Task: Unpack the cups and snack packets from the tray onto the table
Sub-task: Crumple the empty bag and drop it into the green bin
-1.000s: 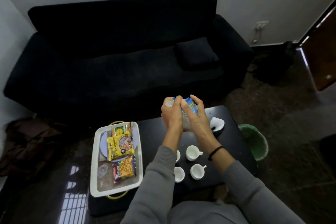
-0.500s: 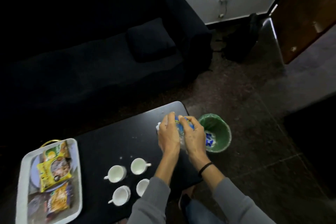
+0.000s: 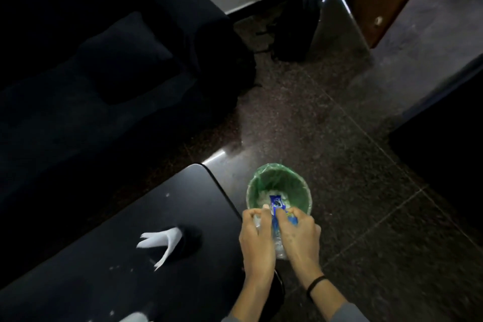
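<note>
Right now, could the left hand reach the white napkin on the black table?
Probably yes, but not at once. The left hand grips the crumpled bottle together with the right hand, so it must let go first. Nothing stands between it and the white napkin on the table.

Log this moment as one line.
left hand: grips wrapper | right hand: grips wrapper | wrapper: by near rim of green bin, beside table

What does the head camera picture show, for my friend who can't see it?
The left hand and right hand grip a crumpled clear wrapper with a blue label beside a green-lined bin on the floor. Nearby is a black table with a white napkin; a dark sofa stands behind.
</note>
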`<state>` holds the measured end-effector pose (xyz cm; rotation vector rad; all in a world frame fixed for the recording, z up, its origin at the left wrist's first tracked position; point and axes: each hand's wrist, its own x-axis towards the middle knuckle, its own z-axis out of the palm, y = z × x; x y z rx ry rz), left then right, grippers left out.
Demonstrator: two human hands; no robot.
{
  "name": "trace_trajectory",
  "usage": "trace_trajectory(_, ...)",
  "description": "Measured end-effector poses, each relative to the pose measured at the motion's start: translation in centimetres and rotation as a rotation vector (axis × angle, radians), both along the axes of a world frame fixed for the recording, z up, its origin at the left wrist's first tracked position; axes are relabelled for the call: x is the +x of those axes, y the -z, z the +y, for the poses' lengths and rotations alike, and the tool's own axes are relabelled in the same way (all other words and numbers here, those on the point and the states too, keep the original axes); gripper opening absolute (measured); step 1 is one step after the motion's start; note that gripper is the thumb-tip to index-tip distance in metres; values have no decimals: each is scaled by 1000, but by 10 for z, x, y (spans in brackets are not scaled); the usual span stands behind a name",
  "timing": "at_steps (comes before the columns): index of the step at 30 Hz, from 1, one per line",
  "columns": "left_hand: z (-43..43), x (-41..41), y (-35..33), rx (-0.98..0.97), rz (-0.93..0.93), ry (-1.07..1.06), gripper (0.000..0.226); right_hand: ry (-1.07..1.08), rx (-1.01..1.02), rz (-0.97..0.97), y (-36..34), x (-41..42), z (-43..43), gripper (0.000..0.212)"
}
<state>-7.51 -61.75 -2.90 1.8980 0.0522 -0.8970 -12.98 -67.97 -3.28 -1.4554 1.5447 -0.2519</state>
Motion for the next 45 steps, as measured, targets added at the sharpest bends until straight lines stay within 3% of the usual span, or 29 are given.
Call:
trace_trajectory(9,-53,8,100,23,227,80,20,181,61,64,116,-11,-67,40)
trace_trajectory(13,-59,22,124,3,332,106,41,226,119,80,144,-9,-84,47)
trace_trajectory(16,-67,28,141,24,375,110,43,178,154,86,160,-3,-92,48)
trace_trajectory(25,-84,43,178,76,414,52,74,158,245,85,188,5,-110,63)
trace_trajectory(30,-82,48,182,24,473,24,60,200,265,32,192,3,-107,63)
trace_trajectory(37,-77,47,177,15,462,60,40,187,202,26,188,4,-98,37)
trace_trajectory(45,-63,45,160,21,354,105,24,85,200,-7,168,11,-83,24)
